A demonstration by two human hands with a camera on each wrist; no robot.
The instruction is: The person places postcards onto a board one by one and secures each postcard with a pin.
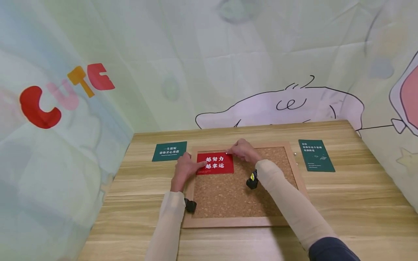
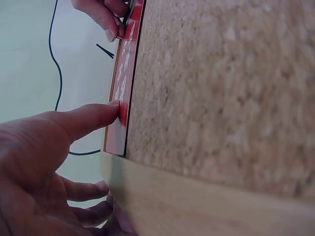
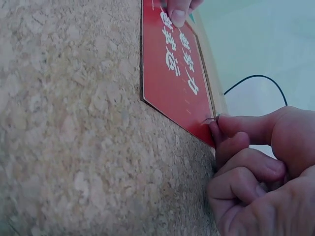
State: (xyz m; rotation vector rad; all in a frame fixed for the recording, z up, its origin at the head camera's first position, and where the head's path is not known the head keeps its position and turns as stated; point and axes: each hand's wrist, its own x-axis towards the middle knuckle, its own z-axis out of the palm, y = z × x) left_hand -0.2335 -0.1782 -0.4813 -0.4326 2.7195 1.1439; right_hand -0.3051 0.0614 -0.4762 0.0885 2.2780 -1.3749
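Note:
A red card (image 1: 215, 168) with white Chinese lettering lies at the upper left of a wood-framed cork board (image 1: 225, 195). My left hand (image 1: 185, 168) presses its straight thumb on the card's left part, while its other fingers rest by the frame's outer edge. Over the card's upper right corner, my right hand (image 1: 246, 151) pinches a thumbtack (image 3: 210, 118) between thumb and forefinger. The tack's thin metal point shows against the red in the right wrist view; its head is mostly hidden by the fingertips.
One green card (image 1: 169, 151) lies on the wooden table (image 1: 140, 214) left of the board, another green card (image 1: 316, 156) to the right. Small shiny tacks (image 1: 295, 154) sit near the board's right edge. A printed curtain (image 1: 163, 65) hangs behind the table.

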